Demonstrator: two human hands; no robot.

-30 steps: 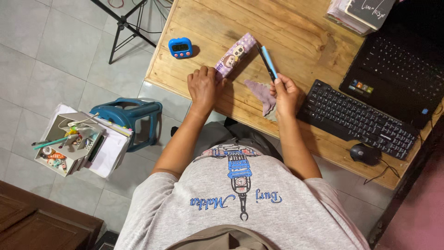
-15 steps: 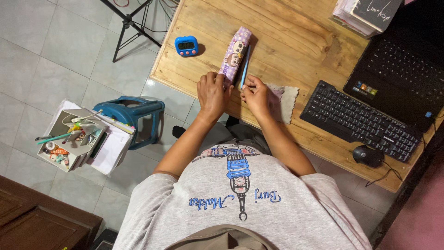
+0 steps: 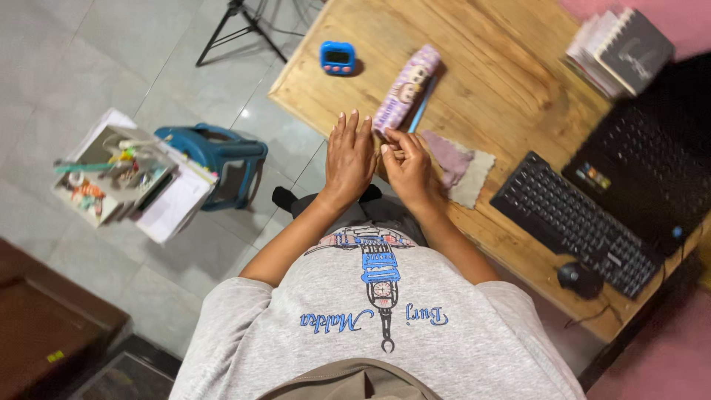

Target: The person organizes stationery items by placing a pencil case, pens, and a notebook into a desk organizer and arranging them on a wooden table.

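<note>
A purple patterned pencil case (image 3: 406, 89) lies on the wooden table (image 3: 511, 96) near its front edge. A blue pen (image 3: 422, 110) lies along the case's right side. My left hand (image 3: 349, 157) rests flat, fingers spread, touching the case's near end. My right hand (image 3: 407, 169) sits beside it with thumb and fingers pinched at the pen's near end. A small purple-and-beige cloth (image 3: 461, 164) lies just right of my right hand.
A blue timer (image 3: 338, 57) stands at the table's far left. A black keyboard (image 3: 578, 222), mouse (image 3: 578, 275), laptop (image 3: 652, 163) and stacked books (image 3: 622, 48) fill the right. On the floor are a blue stool (image 3: 218, 159), a desk organiser (image 3: 118, 178) and a tripod (image 3: 244, 22).
My right hand carried the blue pen from above the cloth to the pencil case's right side. The cloth dropped onto the table. My left hand's fingers straightened out.
</note>
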